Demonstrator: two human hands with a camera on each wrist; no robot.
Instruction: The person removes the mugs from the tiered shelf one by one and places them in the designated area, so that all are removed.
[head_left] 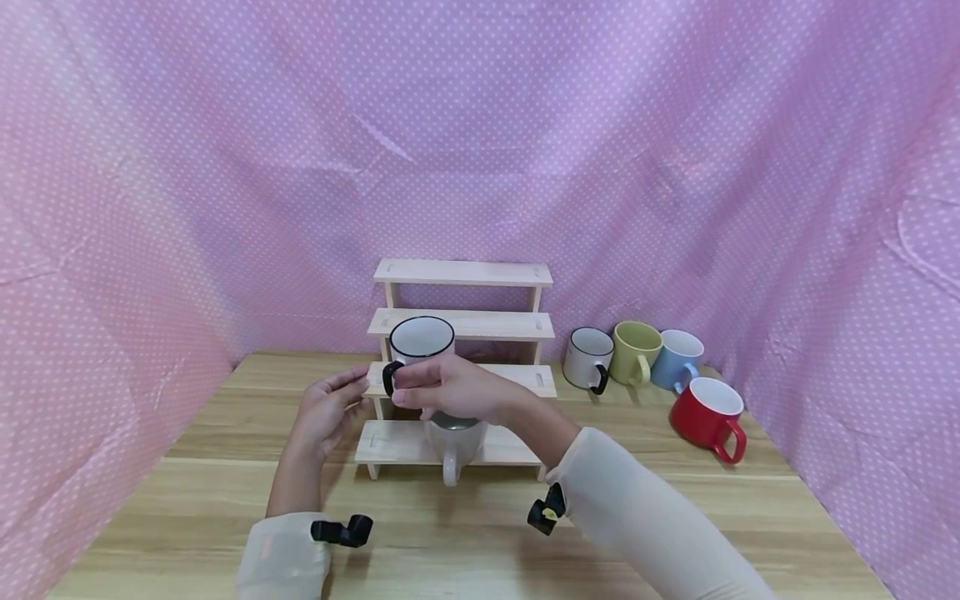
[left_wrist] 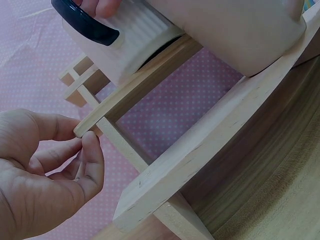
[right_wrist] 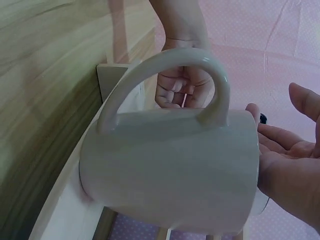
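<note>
A stepped wooden rack [head_left: 463,272] stands in the middle of the table. At the left end of its second board from the bottom, my left hand [head_left: 324,417] pinches the board edge between thumb and fingers. My right hand [head_left: 465,387] holds a white mug [head_left: 422,335] with a black rim by its black handle [left_wrist: 90,25]; fingertips show inside the loop in the left wrist view. This mug is upright over that same board, its lower part partly hidden by my right hand. Below, a plain white mug [right_wrist: 170,165] sits on the bottom board, handle facing me.
Right of the rack stand another black-rimmed white mug [head_left: 587,358], a yellow-green mug [head_left: 626,367], a light blue mug [head_left: 670,367] and a red mug [head_left: 701,421]. A pink dotted cloth [head_left: 465,125] hangs behind and beside the wooden table [head_left: 465,542].
</note>
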